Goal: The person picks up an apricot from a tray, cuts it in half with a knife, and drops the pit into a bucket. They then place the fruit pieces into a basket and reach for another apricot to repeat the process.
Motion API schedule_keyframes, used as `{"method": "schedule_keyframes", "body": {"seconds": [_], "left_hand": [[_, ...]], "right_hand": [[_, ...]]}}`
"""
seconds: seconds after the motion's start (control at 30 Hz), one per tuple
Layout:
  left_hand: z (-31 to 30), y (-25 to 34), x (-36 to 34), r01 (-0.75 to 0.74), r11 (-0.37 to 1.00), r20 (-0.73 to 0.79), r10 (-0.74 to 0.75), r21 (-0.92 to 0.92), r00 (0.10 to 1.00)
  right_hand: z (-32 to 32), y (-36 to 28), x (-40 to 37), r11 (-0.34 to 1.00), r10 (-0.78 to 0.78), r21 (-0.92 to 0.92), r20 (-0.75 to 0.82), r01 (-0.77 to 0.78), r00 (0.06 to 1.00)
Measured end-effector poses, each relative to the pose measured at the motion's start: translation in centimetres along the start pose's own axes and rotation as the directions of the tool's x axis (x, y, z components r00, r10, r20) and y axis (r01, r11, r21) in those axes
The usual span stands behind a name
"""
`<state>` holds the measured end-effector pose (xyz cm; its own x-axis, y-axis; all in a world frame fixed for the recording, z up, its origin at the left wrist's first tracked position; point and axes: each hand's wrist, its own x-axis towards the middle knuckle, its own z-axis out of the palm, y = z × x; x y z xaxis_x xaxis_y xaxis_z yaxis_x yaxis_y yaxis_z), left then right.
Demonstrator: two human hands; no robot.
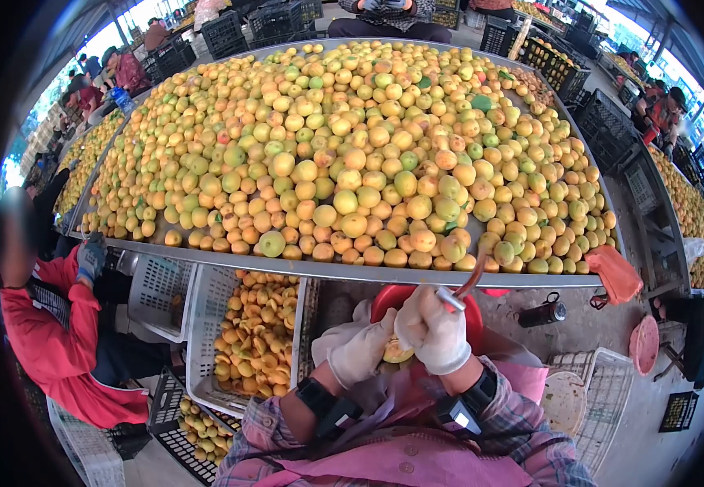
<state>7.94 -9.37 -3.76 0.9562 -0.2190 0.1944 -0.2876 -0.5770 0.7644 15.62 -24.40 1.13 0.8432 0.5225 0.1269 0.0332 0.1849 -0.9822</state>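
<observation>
My left hand (358,355), in a white glove, is closed around an apricot (397,351) in front of my chest. Close against it, my gloved right hand (435,331) grips a knife with a curved brown handle (474,276) and a metal collar (449,299); its blade is hidden by the hands. Beneath both hands a red basin (472,321) partly shows. Just beyond lies a metal-edged table (352,271) heaped with whole yellow-green apricots (352,154).
Left of me, a pale crate (202,341) holds halved apricots (259,333), beside a black crate of fruit (204,430). A person in a red jacket (60,341) sits farther left. To the right are an orange bag (614,274), a black bottle (542,312) and a white crate (604,398).
</observation>
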Motion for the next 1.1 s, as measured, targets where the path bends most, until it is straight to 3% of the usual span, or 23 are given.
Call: {"method": "schedule_keyframes", "body": {"seconds": [0.03, 0.07, 0.13, 0.2, 0.23, 0.27, 0.33, 0.37, 0.4, 0.43, 0.47, 0.5, 0.53, 0.6, 0.63, 0.67, 0.73, 0.77, 0.83, 0.9, 0.93, 1.07, 1.1], "left_hand": [[-0.1, -0.2, 0.1, -0.016, 0.993, 0.039, 0.021, -0.114, 0.999], [0.2, -0.4, 0.0, -0.015, 0.993, 0.037, 0.02, -0.114, 0.999], [0.7, -0.8, -0.4, 0.023, 0.922, 0.006, -0.022, -0.385, 1.0], [0.1, -0.3, -0.2, -0.006, 0.933, -0.001, 0.006, -0.36, 1.0], [-0.4, 0.2, 0.0, -0.035, 0.942, -0.005, 0.035, -0.334, 0.999], [-1.1, 0.6, 0.2, -0.033, 0.942, -0.009, 0.032, -0.333, 0.999], [-2.6, 1.6, 0.9, 0.224, 0.908, 0.302, -0.116, -0.355, 0.946], [-3.2, 2.2, 1.4, 0.334, 0.922, 0.42, -0.229, -0.195, 0.878], [-2.2, 1.2, 1.0, 0.332, 0.923, 0.421, -0.227, -0.195, 0.878], [-0.3, -0.6, 0.0, 0.097, 0.987, 0.182, -0.072, -0.129, 0.981], [0.1, -0.8, 0.0, -0.13, 0.992, -0.048, 0.13, -0.002, 0.99], [0.3, -1.0, -0.1, 0.169, 0.979, 0.073, -0.161, -0.117, 0.984], [0.6, -1.1, -0.1, 0.163, 0.98, 0.074, -0.155, -0.116, 0.985], [-0.4, 1.4, 1.4, 0.12, 0.736, -0.076, -0.226, -0.666, 0.971], [2.5, -3.2, 0.0, 0.094, 0.869, -0.163, -0.196, -0.487, 0.967], [2.0, -1.7, 0.8, 0.083, 0.87, -0.152, -0.178, -0.486, 0.972], [0.5, 2.6, 2.2, 0.124, 0.496, -0.106, -0.409, -0.859, 0.906], [2.0, 0.6, 1.6, 0.13, 0.656, -0.152, -0.355, -0.743, 0.922], [1.7, 2.0, 1.5, 0.179, 0.733, -0.131, -0.344, -0.657, 0.93], [1.0, 3.8, 2.1, 0.197, 0.9, -0.167, -0.279, -0.39, 0.946], [1.8, 3.3, 2.0, 0.148, 0.916, -0.208, -0.238, -0.373, 0.949], [2.8, 3.6, 1.7, 0.131, 0.916, -0.272, -0.245, -0.378, 0.931], [2.6, 3.9, 1.9, 0.148, 0.946, -0.281, -0.232, -0.29, 0.931]], "right_hand": [[0.5, 0.0, -0.2, 1.0, 0.0, 0.001, 0.002, 0.0, 1.0], [1.2, -0.1, -0.3, 0.998, 0.059, 0.013, 0.03, -0.059, 0.998], [1.6, 0.6, -0.9, 0.993, 0.118, 0.021, 0.062, -0.119, 0.991], [2.5, 0.3, -0.5, 0.997, 0.006, 0.081, 0.034, -0.009, 0.999], [1.7, -2.7, -0.4, 0.962, 0.179, -0.236, 0.178, -0.135, 0.968], [1.8, -2.9, 0.1, 0.962, 0.18, -0.235, 0.183, -0.135, 0.966], [1.9, -3.0, 0.6, 0.96, -0.148, -0.147, 0.46, 0.24, 0.875], [1.8, -2.8, 0.7, 0.955, -0.171, -0.13, 0.493, 0.266, 0.853], [1.4, -2.4, 0.5, 0.954, -0.172, -0.132, 0.492, 0.268, 0.854], [1.0, -1.8, 0.1, 0.97, -0.141, -0.144, 0.331, 0.198, 0.933], [0.7, -1.7, -0.4, 0.981, -0.109, -0.144, 0.158, 0.133, 0.981], [1.4, -2.3, -1.2, 0.981, 0.059, 0.193, -0.15, -0.029, 0.987], [0.2, -0.4, -0.8, 0.935, 0.03, 0.346, -0.302, 0.08, 0.953], [-0.9, -3.5, -0.9, 0.981, 0.175, 0.153, -0.392, -0.123, 0.903], [-1.1, -2.9, -1.0, 0.966, 0.26, 0.124, -0.434, -0.228, 0.863], [-1.7, -1.6, -1.3, 0.928, 0.372, 0.154, -0.394, -0.338, 0.841], [-1.6, -0.1, -2.0, 0.875, 0.483, 0.217, -0.315, -0.433, 0.817], [-1.4, 0.9, -2.3, 0.85, 0.517, 0.267, -0.261, -0.453, 0.816], [-0.7, 1.7, -2.8, 0.825, 0.528, 0.345, -0.19, -0.447, 0.828], [-0.2, 2.0, -2.7, 0.795, 0.591, 0.322, -0.216, -0.514, 0.778], [-0.3, 1.4, -2.6, 0.756, 0.644, 0.308, -0.199, -0.577, 0.738], [-1.4, 2.4, -2.7, 0.795, 0.588, 0.25, -0.091, -0.553, 0.804], [-1.6, 2.1, -2.8, 0.804, 0.579, 0.226, -0.09, -0.549, 0.81]]}}
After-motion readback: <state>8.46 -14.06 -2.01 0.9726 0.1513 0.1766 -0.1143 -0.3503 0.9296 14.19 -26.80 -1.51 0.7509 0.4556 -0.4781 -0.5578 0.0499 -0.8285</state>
